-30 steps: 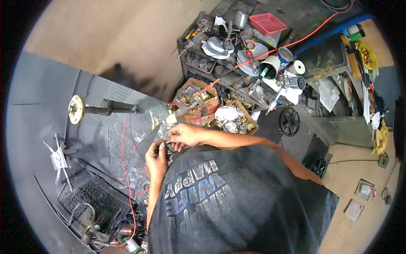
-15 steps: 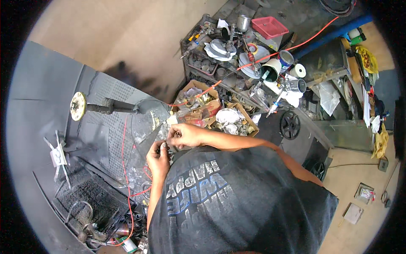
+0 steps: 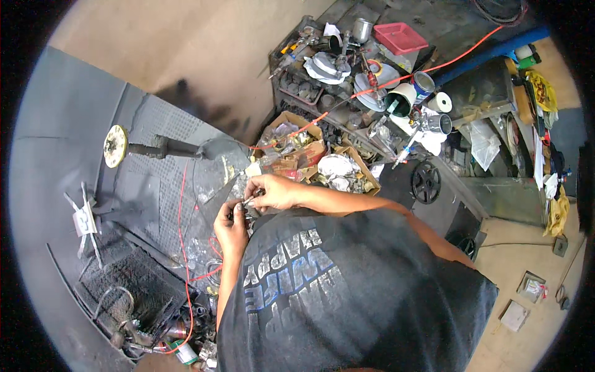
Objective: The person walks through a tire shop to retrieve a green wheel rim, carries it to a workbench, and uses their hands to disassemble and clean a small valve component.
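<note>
My left hand and my right hand meet close together in front of my chest, above a dark grey metal surface. Between the fingers of both is a small dark metal part; its exact shape is too small to make out. My left fingers curl around it from below, my right fingertips pinch it from above. A crumpled sheet of clear plastic lies just under the hands. My dark printed shirt hides what is below my forearms.
A polisher with a round yellowish disc lies left. A red wire runs down the grey panel. Cardboard boxes of scrap parts sit beyond the hands, a cluttered shelf with tins, tape and a red tray behind. A black grille lies lower left.
Both hands stay together on the small part, with only slight finger shifts. The view has drifted a little; nothing was let go.
</note>
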